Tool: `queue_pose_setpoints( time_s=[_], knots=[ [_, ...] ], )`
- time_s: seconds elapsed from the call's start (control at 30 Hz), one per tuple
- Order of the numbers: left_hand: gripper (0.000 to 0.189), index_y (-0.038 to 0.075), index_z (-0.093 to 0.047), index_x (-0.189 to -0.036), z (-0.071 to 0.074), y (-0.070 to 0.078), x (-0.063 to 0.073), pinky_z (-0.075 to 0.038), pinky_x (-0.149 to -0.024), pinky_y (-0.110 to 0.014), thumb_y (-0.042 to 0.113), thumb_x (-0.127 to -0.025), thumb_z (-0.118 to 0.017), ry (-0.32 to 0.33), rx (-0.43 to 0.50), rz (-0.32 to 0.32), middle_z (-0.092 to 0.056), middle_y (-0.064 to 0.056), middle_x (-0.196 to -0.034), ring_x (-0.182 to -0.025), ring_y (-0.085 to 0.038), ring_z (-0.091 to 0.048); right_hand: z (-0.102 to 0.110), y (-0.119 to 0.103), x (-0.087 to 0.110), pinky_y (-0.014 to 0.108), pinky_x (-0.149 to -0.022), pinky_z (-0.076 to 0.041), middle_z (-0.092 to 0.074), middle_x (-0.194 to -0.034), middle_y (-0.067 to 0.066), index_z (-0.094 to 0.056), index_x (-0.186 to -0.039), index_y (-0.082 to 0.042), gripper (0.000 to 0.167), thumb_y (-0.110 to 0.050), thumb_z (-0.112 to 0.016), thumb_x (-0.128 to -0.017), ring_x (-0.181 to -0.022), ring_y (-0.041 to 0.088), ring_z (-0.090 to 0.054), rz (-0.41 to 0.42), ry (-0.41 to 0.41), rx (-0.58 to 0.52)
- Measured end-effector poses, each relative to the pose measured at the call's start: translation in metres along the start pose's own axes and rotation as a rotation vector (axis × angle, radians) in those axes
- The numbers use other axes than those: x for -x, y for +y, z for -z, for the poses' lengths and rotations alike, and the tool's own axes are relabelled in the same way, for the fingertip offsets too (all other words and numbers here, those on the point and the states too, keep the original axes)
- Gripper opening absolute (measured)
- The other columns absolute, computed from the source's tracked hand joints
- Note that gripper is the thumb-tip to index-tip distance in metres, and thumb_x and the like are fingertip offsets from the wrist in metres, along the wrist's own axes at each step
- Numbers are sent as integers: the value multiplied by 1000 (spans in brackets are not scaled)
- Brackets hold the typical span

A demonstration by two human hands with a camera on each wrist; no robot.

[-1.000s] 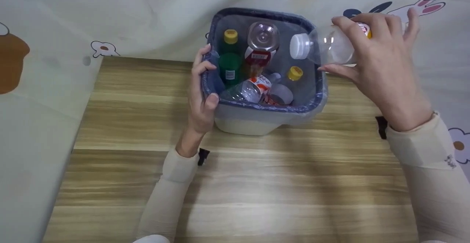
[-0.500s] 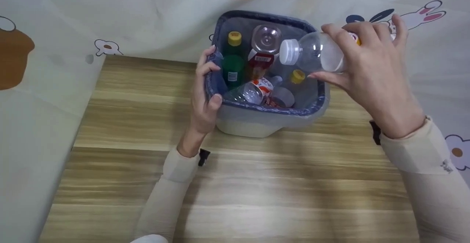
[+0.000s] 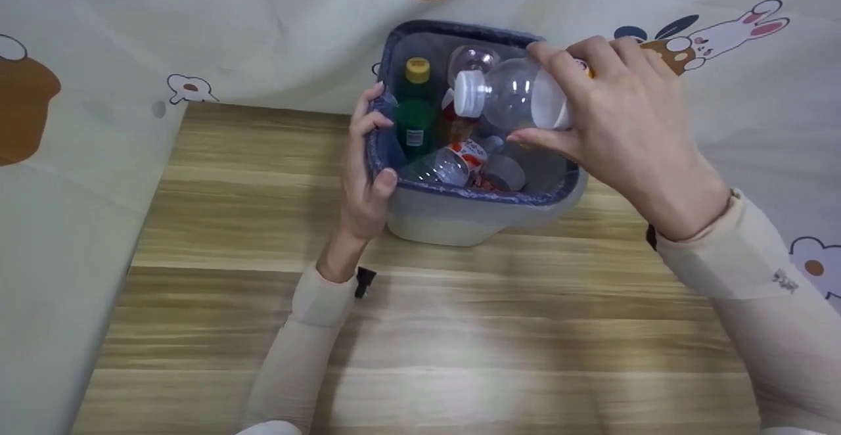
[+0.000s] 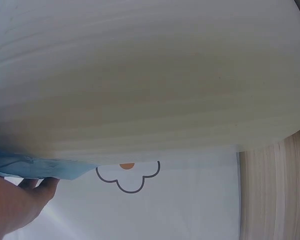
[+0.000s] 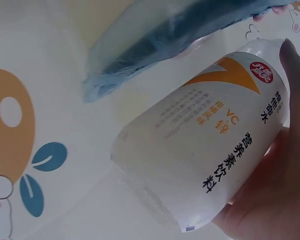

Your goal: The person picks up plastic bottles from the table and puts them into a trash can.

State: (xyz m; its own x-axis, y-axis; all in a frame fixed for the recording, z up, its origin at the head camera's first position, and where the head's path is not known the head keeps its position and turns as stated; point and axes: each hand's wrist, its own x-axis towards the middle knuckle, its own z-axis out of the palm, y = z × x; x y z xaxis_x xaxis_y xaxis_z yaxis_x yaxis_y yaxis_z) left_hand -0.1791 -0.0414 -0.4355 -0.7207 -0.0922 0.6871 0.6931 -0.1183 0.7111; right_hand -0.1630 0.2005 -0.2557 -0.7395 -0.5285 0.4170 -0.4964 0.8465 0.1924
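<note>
My right hand (image 3: 624, 116) grips a clear plastic bottle (image 3: 516, 93) with a white cap, lying sideways over the bin's opening, cap toward the left. The right wrist view shows the bottle's white label (image 5: 205, 135) with an orange mark. My left hand (image 3: 361, 192) holds the left rim of a trash bin (image 3: 433, 230), thumb at the front corner and fingers over the edge. Inside stand a green bottle (image 3: 415, 116) with a yellow cap and an upturned bottle (image 3: 472, 59), partly hidden by the held one. A clear bottle with a red-and-white label (image 3: 450, 164) lies in front.
A clear bag with a dark blue band (image 3: 548, 197) lines the bin's rim. The bin stands at the back of a wood-grain table (image 3: 420, 343). Behind it hangs a pale cloth (image 3: 295, 47) with cartoon prints. Another clear container (image 3: 504, 172) lies inside the bin.
My right hand has carried the bottle leftward, from the bin's right rim to over the middle of its opening. The left hand keeps its hold on the rim.
</note>
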Motion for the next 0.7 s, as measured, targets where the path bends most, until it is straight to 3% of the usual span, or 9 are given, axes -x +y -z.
queue_pose_setpoints(
  time_s=[0.27, 0.7],
  knots=[
    [72, 3, -46, -121, -5, 0, -1, -36, -109, -51, 69, -91, -45, 9, -10, -23, -34, -17, -154, -140, -33, -33, 2, -17, -8, 52, -64, -51, -65, -107, 23, -54, -141, -11, 86, -74, -59, -82, -88, 42, -61, -47, -83, 52],
    [71, 4, -46, -122, -6, -2, -1, -36, -110, -51, 68, -91, -46, 1, -3, -16, -33, -17, -155, -142, -32, -32, 1, -22, -9, 52, -67, -53, -67, -108, 25, -56, -137, -8, 86, -73, -63, -81, -87, 43, -63, -37, -114, 83]
  ],
)
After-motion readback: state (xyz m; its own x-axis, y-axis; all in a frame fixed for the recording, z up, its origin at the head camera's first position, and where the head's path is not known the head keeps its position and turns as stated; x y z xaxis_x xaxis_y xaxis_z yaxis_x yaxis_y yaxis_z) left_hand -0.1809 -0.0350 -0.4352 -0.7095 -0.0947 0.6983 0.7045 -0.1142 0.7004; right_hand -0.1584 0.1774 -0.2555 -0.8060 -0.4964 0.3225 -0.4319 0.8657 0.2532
